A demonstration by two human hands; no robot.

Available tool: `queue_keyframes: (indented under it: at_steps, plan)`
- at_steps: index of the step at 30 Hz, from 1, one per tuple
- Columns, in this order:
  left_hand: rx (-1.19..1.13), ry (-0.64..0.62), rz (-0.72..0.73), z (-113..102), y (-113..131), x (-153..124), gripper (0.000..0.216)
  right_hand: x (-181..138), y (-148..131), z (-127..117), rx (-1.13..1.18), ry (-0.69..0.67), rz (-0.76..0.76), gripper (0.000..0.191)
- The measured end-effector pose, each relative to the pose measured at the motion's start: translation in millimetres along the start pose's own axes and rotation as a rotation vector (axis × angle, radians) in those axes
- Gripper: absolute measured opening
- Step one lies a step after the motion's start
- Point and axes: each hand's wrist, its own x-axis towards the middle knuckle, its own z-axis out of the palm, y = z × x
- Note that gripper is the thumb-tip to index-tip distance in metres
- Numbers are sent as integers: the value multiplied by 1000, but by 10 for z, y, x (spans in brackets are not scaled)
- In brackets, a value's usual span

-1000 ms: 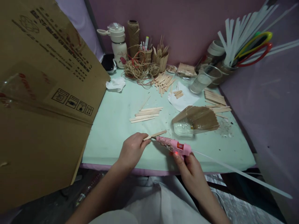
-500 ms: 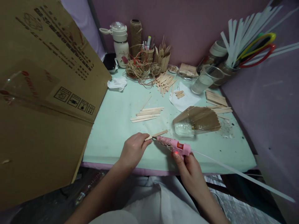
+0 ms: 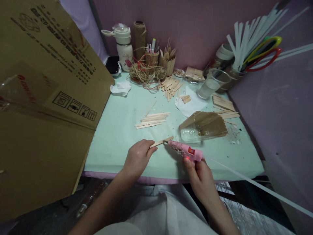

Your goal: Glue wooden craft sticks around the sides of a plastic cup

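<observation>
Between the thumb and fingers of my left hand (image 3: 139,155) is one end of a wooden craft stick (image 3: 160,142), held just above the table. My right hand (image 3: 201,174) is closed round the handle of a pink glue gun (image 3: 186,150) with a red light glowing on it. The gun's nozzle is at the stick, toward its far end. From the back of the gun a long white glue stick (image 3: 256,184) trails to the right. Behind my hands lies a row of loose craft sticks (image 3: 153,120).
Right of the row, a plastic cup ringed with brown sticks (image 3: 205,125) lies on its side. Farther back are a twine tangle (image 3: 143,75), a stick pile (image 3: 171,85), a clear cup (image 3: 211,85) and a white bottle (image 3: 124,49). A cardboard box (image 3: 49,107) stands at left.
The glue gun has slid right along the craft stick, its nozzle going from near my left fingers toward the stick's far end. My left hand keeps its hold. The view has shifted slightly.
</observation>
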Motion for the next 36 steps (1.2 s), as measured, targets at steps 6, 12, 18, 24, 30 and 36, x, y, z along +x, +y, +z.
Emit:
queue_keyframes:
  at_steps: [6,12,18,24,30,36]
  plan:
    - [17,2,5,1,3,-3,12,3,7,-13,-5,-3,-3,49]
    - [80,18,74,2,2,-7,12,23,29,-31,-29,44,-14,45]
    - [157,96,222,9,-19,-17,12,37,61,-72,-100,70,7,51]
    - [201,131,271,14,-6,-10,14,49,58,-73,-147,77,-46,47]
    - [204,124,267,20,-5,-9,11,60,45,-91,-220,102,-106,40]
    - [189,142,265,7,-8,-12,9,86,-76,-147,-276,95,-173,37]
